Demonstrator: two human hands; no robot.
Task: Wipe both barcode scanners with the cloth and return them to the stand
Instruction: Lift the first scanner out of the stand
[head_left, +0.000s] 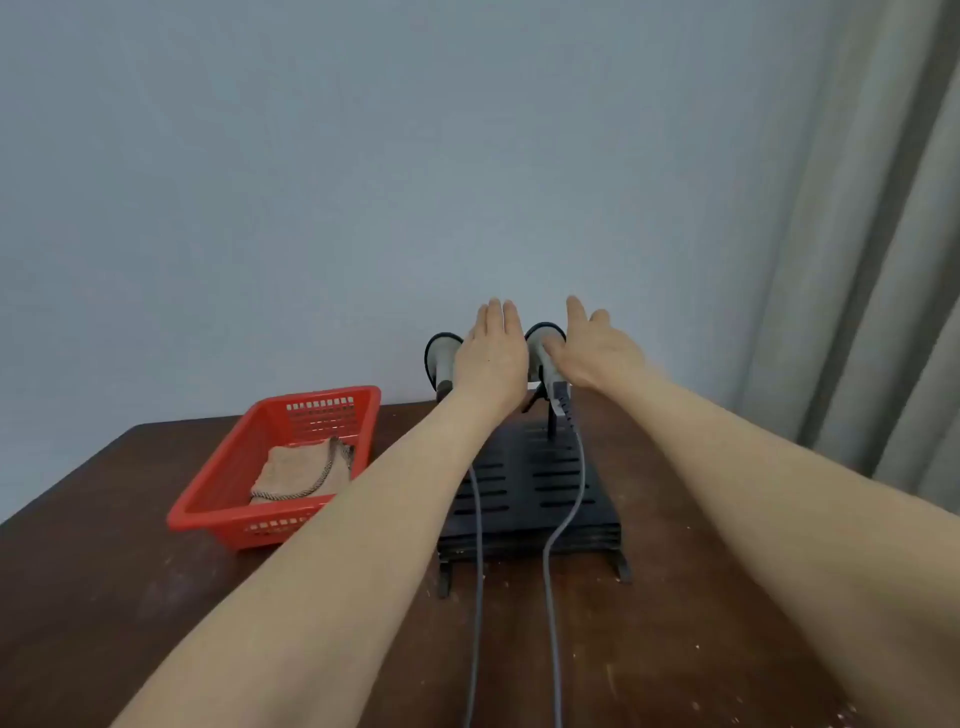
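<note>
Two grey barcode scanners stand side by side on a black slotted stand (524, 493) at the table's back edge. The left scanner (441, 358) shows beside my left hand (491, 358), which hovers flat over it with straight fingers. My right hand (595, 353) is stretched out with straight fingers, its thumb side against the right scanner (540, 340). Neither hand holds anything. A beige cloth (304, 470) with a dark cord edge lies folded in a red basket (208, 506) to the left of the stand.
Two grey cables (478, 597) run from the scanners down over the stand toward me across the dark wooden table (104, 597). A pale wall is right behind the stand. A grey curtain (883, 260) hangs at the right.
</note>
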